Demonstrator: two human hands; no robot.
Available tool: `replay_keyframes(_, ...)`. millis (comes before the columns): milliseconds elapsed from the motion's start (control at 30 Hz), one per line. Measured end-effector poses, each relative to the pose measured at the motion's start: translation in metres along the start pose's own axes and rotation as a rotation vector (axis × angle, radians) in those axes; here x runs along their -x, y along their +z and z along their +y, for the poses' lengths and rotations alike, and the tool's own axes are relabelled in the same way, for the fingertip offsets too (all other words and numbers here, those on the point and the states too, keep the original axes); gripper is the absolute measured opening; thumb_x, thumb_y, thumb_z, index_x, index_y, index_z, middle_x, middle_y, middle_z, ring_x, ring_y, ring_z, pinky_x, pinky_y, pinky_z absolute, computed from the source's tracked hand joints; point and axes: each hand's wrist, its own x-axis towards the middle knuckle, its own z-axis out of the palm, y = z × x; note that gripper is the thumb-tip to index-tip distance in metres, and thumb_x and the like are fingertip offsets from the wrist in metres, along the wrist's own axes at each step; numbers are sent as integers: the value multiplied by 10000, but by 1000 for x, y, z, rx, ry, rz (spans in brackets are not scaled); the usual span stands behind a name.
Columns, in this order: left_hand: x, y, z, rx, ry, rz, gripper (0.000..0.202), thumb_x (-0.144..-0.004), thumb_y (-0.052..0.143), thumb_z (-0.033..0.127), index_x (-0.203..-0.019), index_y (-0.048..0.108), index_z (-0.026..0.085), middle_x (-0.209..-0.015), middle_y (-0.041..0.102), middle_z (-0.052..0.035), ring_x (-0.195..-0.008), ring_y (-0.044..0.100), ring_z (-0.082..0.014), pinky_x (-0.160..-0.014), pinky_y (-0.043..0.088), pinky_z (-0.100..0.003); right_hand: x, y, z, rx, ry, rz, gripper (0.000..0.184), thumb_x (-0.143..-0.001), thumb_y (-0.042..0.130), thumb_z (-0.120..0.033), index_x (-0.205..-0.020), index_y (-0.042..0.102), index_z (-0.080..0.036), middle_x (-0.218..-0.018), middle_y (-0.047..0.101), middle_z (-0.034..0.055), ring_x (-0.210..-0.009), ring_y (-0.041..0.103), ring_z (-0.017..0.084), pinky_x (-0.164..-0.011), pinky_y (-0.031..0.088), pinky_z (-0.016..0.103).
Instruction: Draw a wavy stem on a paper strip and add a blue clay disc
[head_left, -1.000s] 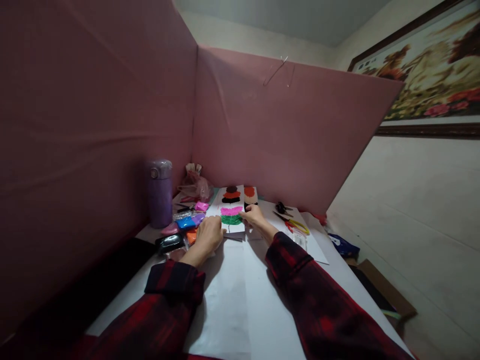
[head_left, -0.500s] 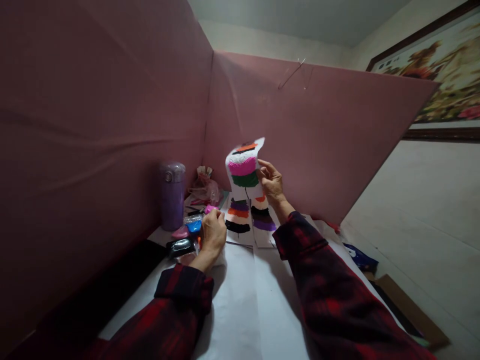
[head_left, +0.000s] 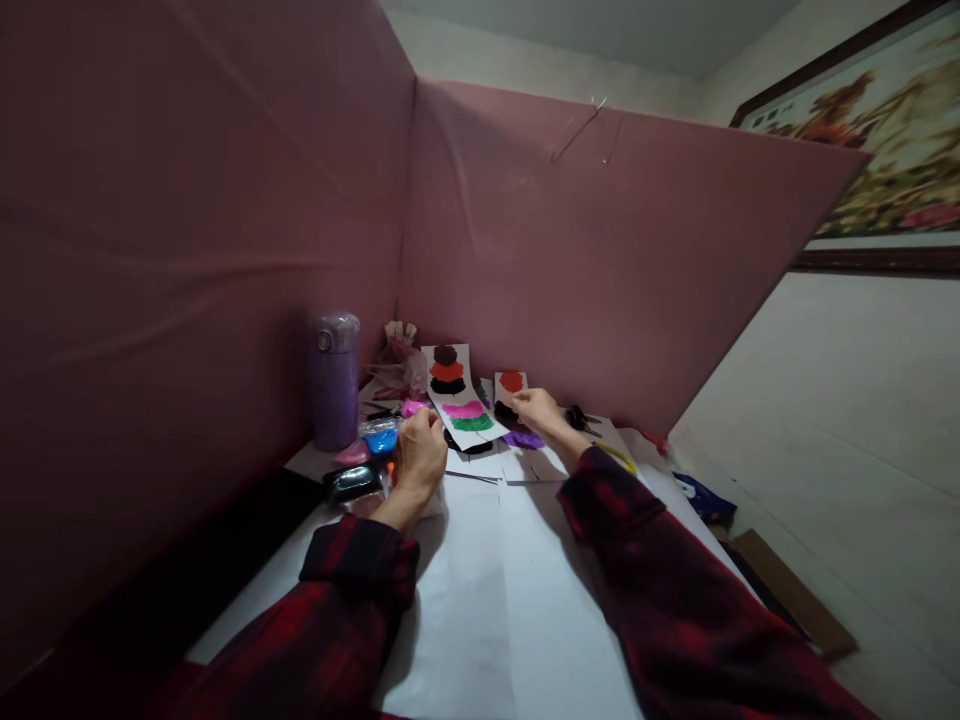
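Note:
A white card with brown, orange, black, pink and green bands point(head_left: 463, 410) leans at the back of the table, bent and overlapping other banded cards. Just right of it is my right hand point(head_left: 541, 412), its fingers apart from the card's edge and loosely parted over another card with an orange patch point(head_left: 511, 382). My left hand point(head_left: 420, 455) is closed beside the coloured packets, its fingertips pressed together; whatever they hold is hidden. Close to it lie a blue packet point(head_left: 381, 442), a black packet point(head_left: 352, 483) and a bright pink lump point(head_left: 413, 408).
A purple bottle point(head_left: 335, 385) stands at the left, near the pink partition point(head_left: 562, 260). Behind the packets sits a pinkish plastic bag point(head_left: 401, 370). Dark-handled scissors point(head_left: 579, 418) and a yellow ring point(head_left: 616, 457) lie at the right. White paper point(head_left: 465, 590) covers the table.
My right hand has lowered the pink-and-green banded card onto the other cards and let go of it. My left hand stays closed in about the same place.

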Motion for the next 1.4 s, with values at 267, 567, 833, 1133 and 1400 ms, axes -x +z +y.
replay_keyframes(267,13,4,17,112,49,-188,197,-802,488,21,-900,594,155,-901,620,-80,-970,558,-233,-861,420,-387,105,-75,15,-65,28,-174,168,-796,580,-286,-739,656,-148,-627,671,43,-454,544,119,-451,420,230)
replay_keyframes(567,84,31,61,546,34,-602,81,-809,464,144,-857,514,187,-658,588,27,-456,519,-110,-473,390,-230,190,-32,39,-5,-296,189,243,-902,495,-337,-719,562,-192,-649,611,17,-556,553,143,-552,418,261)
replay_keyframes(833,102,42,56,720,-58,-610,185,-847,460,319,-718,497,192,-526,458,58,-457,448,-103,-469,348,-221,198,-17,41,153,-561,308,93,-888,518,-194,-952,584,-181,-899,634,62,-749,596,181,-683,459,290)
replay_keyframes(1133,100,36,60,839,-106,-643,217,-792,512,382,-737,507,173,-524,521,41,-342,440,-89,-370,293,-211,195,-15,41,106,-593,357,196,-875,505,-137,-1057,552,-189,-1023,602,92,-896,599,208,-734,502,324)
replay_keyframes(1400,103,35,61,897,-57,-688,311,-740,603,467,-717,550,161,-569,564,11,-490,507,-110,-471,376,-225,194,-14,45,77,-578,347,243,-837,537,-112,-1056,578,-208,-1056,599,100,-935,595,226,-681,513,326)
